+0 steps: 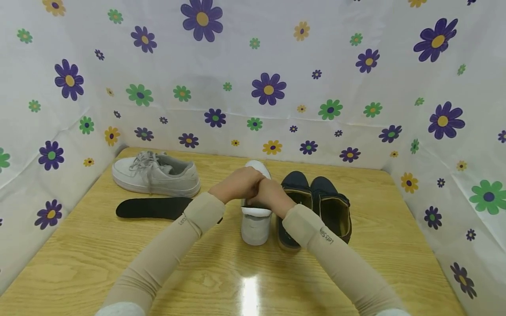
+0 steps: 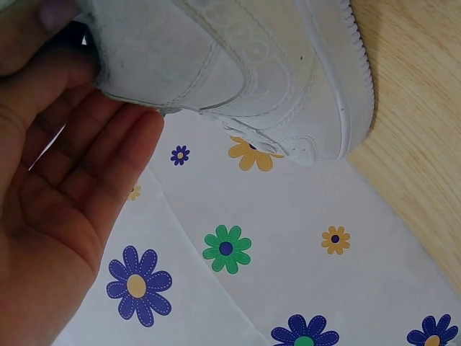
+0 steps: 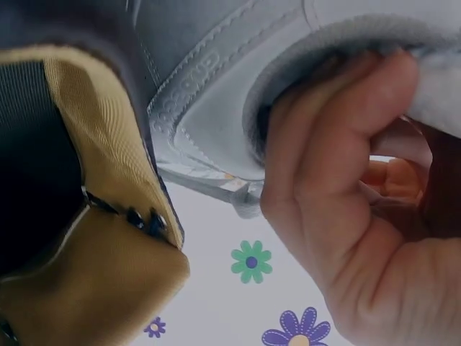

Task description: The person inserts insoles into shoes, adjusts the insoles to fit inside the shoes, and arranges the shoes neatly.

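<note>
Two hands met over the opening of a white shoe (image 1: 255, 231), which stood on the wooden table (image 1: 213, 276) with its heel toward the person. The right hand (image 1: 270, 195) had bent fingers, with their tips inside the opening. The left hand (image 1: 239, 183) had its thumb and pointing finger bent near a dark bit (image 2: 68, 36) by the shoe's edge. I could not tell just what either hand pinched, because that spot was covered. Left of the grip lay a flat black insole (image 1: 154, 208), partly hidden by the left sleeve (image 1: 158, 259). Past it, also left of the grip, sat another white shoe (image 1: 130, 175). Just right of the grip stood two dark blue shoes (image 1: 322, 185), side by side. Behind the grip hung a flowery cloth (image 1: 233, 57).
</note>
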The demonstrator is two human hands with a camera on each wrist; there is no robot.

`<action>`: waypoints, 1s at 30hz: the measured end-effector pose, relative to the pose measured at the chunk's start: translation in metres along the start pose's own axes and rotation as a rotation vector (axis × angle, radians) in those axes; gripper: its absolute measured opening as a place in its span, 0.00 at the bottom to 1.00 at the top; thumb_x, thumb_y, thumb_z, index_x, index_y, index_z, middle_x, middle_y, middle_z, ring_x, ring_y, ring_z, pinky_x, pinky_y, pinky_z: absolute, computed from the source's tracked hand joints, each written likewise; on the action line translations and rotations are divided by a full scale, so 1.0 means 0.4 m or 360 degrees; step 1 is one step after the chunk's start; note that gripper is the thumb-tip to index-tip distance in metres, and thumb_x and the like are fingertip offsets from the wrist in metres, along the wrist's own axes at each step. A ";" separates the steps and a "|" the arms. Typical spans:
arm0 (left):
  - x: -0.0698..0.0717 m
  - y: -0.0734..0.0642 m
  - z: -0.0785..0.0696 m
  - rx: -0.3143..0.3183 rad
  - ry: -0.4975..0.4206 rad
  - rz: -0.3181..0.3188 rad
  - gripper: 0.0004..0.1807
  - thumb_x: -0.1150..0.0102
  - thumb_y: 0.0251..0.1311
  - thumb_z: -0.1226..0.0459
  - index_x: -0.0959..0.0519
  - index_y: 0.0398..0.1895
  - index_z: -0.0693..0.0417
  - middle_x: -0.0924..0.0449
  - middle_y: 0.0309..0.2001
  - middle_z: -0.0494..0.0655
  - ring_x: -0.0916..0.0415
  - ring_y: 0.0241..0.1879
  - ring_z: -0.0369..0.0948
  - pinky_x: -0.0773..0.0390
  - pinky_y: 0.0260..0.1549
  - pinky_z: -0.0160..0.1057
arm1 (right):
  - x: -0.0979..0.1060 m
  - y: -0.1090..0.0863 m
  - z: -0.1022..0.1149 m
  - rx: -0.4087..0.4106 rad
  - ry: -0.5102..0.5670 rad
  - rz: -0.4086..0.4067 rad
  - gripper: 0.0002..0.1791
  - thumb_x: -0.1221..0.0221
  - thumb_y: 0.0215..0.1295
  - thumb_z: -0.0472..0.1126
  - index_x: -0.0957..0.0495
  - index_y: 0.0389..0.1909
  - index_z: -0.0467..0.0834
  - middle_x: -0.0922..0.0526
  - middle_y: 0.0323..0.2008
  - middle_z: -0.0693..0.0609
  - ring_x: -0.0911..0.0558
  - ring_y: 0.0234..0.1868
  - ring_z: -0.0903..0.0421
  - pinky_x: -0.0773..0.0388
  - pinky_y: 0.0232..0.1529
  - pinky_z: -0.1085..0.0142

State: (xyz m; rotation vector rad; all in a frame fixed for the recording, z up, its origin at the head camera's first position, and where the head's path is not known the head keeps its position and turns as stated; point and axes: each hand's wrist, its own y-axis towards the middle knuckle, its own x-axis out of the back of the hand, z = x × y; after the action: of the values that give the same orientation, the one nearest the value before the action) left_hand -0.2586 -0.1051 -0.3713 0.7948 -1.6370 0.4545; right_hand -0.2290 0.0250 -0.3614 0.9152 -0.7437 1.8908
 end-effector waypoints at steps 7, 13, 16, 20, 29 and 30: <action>0.006 0.003 -0.010 0.0034 0.0009 0.0026 0.09 0.39 0.51 0.75 0.16 0.31 0.53 0.18 0.31 0.44 0.25 0.30 0.39 0.23 0.35 0.39 | 0.006 -0.020 0.021 -0.0037 -0.0198 -0.0005 0.11 0.34 0.55 0.44 0.21 0.25 0.41 0.18 0.26 0.48 0.21 0.29 0.53 0.23 0.34 0.61; 0.012 0.004 -0.021 0.0052 0.0018 0.0080 0.05 0.37 0.56 0.70 0.16 0.32 0.50 0.18 0.31 0.42 0.25 0.31 0.40 0.23 0.36 0.39 | 0.012 -0.050 0.061 -0.0050 -0.0502 0.0068 0.19 0.39 0.63 0.53 0.20 0.22 0.43 0.16 0.28 0.47 0.18 0.32 0.50 0.20 0.34 0.57; 0.012 0.005 -0.023 0.0092 -0.0020 0.0101 0.05 0.38 0.58 0.69 0.18 0.28 0.50 0.20 0.28 0.40 0.28 0.28 0.39 0.25 0.32 0.38 | 0.027 -0.077 0.091 -0.0026 -0.0560 0.0121 0.22 0.39 0.62 0.58 0.21 0.19 0.44 0.19 0.21 0.50 0.20 0.26 0.53 0.22 0.29 0.60; 0.005 0.008 -0.018 0.0121 -0.0020 0.0111 0.08 0.41 0.61 0.68 0.20 0.25 0.49 0.25 0.24 0.38 0.32 0.25 0.37 0.29 0.29 0.35 | 0.052 -0.114 0.128 0.0026 -0.0600 0.0219 0.27 0.39 0.59 0.63 0.26 0.14 0.46 0.27 0.12 0.54 0.26 0.17 0.58 0.27 0.24 0.64; 0.006 0.006 -0.012 0.0096 -0.0103 0.0098 0.19 0.48 0.62 0.73 0.35 0.15 0.48 0.47 0.17 0.38 0.50 0.19 0.36 0.48 0.22 0.34 | 0.066 -0.155 0.159 0.0087 -0.0514 0.0342 0.28 0.37 0.62 0.53 0.36 0.08 0.48 0.42 0.06 0.57 0.38 0.11 0.61 0.42 0.16 0.70; 0.007 0.006 -0.012 0.0095 -0.0094 0.0097 0.19 0.48 0.62 0.73 0.36 0.15 0.48 0.47 0.17 0.39 0.50 0.20 0.36 0.48 0.22 0.34 | 0.065 -0.154 0.159 0.0086 -0.0499 0.0325 0.28 0.37 0.63 0.51 0.36 0.08 0.48 0.42 0.07 0.56 0.38 0.11 0.60 0.42 0.16 0.70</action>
State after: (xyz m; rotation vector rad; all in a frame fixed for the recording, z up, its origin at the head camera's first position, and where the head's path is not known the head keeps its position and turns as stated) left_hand -0.2573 -0.1008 -0.3672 0.8108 -1.7128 0.5297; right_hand -0.1640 0.0135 -0.2969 1.2271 -1.0088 1.9745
